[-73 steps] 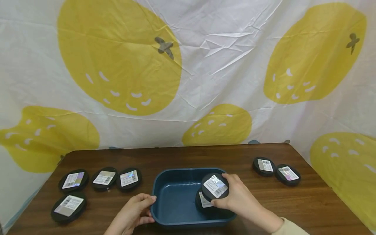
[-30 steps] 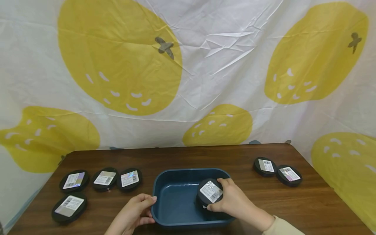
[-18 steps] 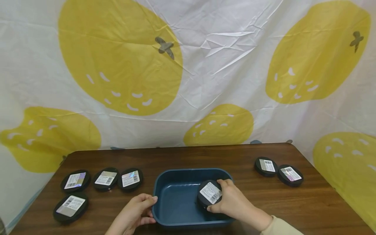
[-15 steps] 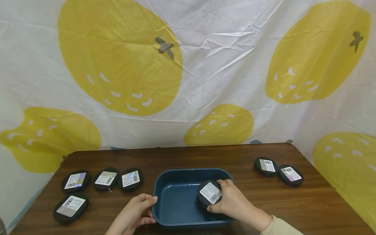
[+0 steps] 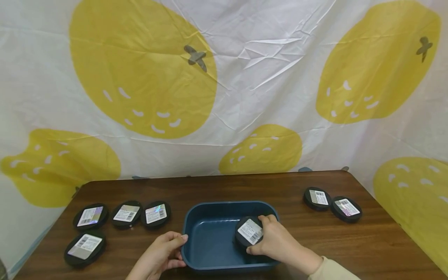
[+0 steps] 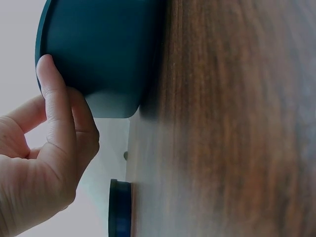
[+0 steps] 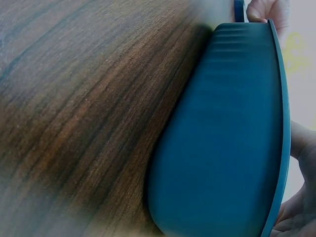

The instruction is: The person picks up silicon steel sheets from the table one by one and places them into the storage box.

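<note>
Midway between the side edges of the tabletop [image 5: 350, 249], a left hand [image 5: 161, 251] pinches a blue tray [image 5: 210, 247]; the right hand [image 5: 276, 243] grips a black disc [image 5: 247, 231] inside.

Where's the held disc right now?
Head view: the disc is inside the right half of the tub, in the right hand.

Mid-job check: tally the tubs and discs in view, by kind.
Blue tub: 1
Black labelled discs: 7 (4 left of the tub, 2 right, 1 in the right hand)
Total: 8; I can't tell whether another lies under the held disc.
</note>
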Tool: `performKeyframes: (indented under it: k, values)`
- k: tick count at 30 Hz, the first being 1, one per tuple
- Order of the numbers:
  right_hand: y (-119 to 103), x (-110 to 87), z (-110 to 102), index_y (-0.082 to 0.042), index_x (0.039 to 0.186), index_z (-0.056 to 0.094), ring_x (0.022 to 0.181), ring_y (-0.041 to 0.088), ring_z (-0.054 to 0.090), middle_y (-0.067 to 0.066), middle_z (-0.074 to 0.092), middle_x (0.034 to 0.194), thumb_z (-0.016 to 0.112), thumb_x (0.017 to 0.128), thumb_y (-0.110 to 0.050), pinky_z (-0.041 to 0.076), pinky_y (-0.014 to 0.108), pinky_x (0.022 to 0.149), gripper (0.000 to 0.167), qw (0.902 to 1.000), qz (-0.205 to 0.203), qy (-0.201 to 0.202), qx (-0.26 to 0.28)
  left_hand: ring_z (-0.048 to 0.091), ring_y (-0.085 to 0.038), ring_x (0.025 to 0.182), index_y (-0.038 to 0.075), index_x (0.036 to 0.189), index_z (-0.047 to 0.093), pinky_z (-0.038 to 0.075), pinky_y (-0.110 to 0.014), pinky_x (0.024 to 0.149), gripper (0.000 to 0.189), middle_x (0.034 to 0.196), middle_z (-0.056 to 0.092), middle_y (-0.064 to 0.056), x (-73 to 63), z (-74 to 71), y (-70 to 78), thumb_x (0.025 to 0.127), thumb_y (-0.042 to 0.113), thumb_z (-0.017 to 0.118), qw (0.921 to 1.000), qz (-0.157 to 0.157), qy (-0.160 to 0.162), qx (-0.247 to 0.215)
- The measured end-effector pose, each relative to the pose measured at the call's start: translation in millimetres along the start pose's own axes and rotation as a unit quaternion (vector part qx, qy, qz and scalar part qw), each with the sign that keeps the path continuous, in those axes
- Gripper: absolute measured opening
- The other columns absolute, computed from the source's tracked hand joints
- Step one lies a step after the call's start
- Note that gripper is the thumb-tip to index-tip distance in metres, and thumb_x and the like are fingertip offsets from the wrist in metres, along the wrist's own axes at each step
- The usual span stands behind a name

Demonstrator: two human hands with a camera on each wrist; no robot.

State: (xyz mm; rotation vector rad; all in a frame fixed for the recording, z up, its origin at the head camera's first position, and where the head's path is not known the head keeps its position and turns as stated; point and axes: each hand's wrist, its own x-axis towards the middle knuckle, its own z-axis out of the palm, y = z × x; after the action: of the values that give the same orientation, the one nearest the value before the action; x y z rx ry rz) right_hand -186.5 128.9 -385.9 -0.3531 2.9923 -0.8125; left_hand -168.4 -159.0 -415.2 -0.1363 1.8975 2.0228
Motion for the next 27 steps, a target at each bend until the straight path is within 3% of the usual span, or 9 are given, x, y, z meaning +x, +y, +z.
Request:
performKeyframes:
  k: [17,27]
  values:
    - [-0.3,-1.0,-0.6,0.018,0.116,0.049,0.078,0.025,0.056,0.025,0.053,0.104,0.088,0.052,-0.032,0.052,0.042,0.074,0.090,0.9996,-0.026,0.002,-0.014,0.050,-0.010,0.059,0.000,0.097,0.047,0.054,-0.023,0.055,0.017,0.069,0.048,-0.003,-1.3,1.2,0.2,0.094,0.016,0.052,1.0000,-0.002,0.003,0.008]
    - [0.4,-0.4,1.5,0.019,0.115,0.049,0.080,0.028,0.057,0.027,0.053,0.104,0.087,0.052,-0.034,0.052,0.045,0.077,0.090,0.9994,-0.021,-0.009,-0.026,0.049,-0.011,0.060,0.000,0.097,0.047,0.054,-0.024,0.055,0.019,0.070,0.047,-0.003,-0.9,1.1,-1.9,0.094,0.017,0.053,1.0000,-0.001,0.003,0.009]
